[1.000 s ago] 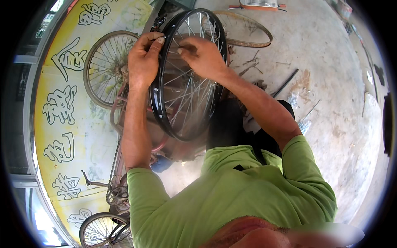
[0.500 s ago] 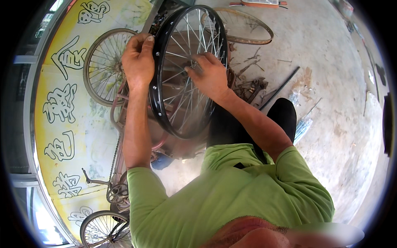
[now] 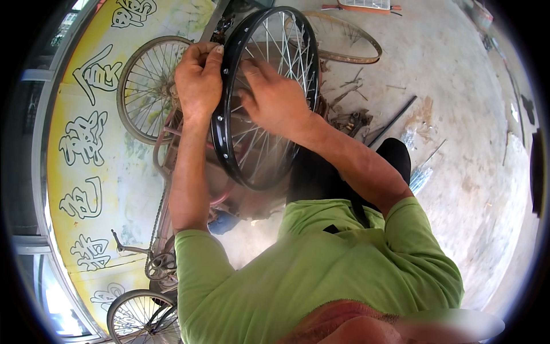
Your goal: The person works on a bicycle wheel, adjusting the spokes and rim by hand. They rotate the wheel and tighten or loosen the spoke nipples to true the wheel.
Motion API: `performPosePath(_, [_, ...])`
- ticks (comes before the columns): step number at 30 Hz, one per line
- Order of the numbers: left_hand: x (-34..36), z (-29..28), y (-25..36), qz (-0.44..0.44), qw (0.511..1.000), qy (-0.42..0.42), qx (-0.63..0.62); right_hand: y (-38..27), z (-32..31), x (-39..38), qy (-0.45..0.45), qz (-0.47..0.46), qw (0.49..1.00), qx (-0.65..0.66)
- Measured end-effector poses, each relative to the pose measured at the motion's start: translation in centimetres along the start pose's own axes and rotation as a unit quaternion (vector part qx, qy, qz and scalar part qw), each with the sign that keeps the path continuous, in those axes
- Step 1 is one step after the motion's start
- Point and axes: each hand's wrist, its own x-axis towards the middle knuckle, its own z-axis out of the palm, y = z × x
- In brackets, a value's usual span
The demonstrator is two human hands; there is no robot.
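A black bicycle wheel rim (image 3: 220,137) laced with silver spokes (image 3: 295,49) stands upright in front of me, tilted a little. My left hand (image 3: 199,83) is against the rim's outer left side, its fingers curled and the thumb pressed to them; whatever is pinched there is too small to make out. Through the spokes reaches my right hand (image 3: 274,98), inside the wheel near the rim's left inner edge. Its forefinger and thumb are apart, and I see nothing held in it. The hub is hidden behind this hand.
A rusty bare wheel rim (image 3: 366,54) lies on the concrete floor beyond. An old bicycle wheel (image 3: 129,92) and a reddish frame stand left against a yellow sign (image 3: 86,74). Right of my knees are scrap metal parts (image 3: 352,121), a dark rod (image 3: 394,121) and bundled spokes (image 3: 421,179).
My right hand has moved up and left from the middle of the spokes toward the rim's inner edge. The left hand has shifted slightly right and up along with the wheel.
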Motion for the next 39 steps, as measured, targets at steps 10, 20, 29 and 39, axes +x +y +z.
performPosePath(10, [-1.1, -0.5, 1.3, 0.109, 0.981, 0.024, 0.161, 0.6, -0.1, 2.0, -0.067, -0.045, 0.996, -0.034])
performPosePath(20, [-2.2, -1.0, 1.2, 0.122, 0.961, 0.009, 0.247, 1.1, -1.5, 2.0, -0.140, -0.088, 0.986, -0.024])
performPosePath(29, [-1.6, -0.8, 1.4, 0.081, 0.981, 0.005, 0.174, 1.8, -1.8, 3.6, -0.192, -0.099, 0.974, -0.071])
performPosePath(39, [-0.5, -0.2, 1.5, 0.085, 0.981, 0.009, 0.175, 4.3, -3.3, 2.8, -0.153, -0.154, 0.976, -0.034])
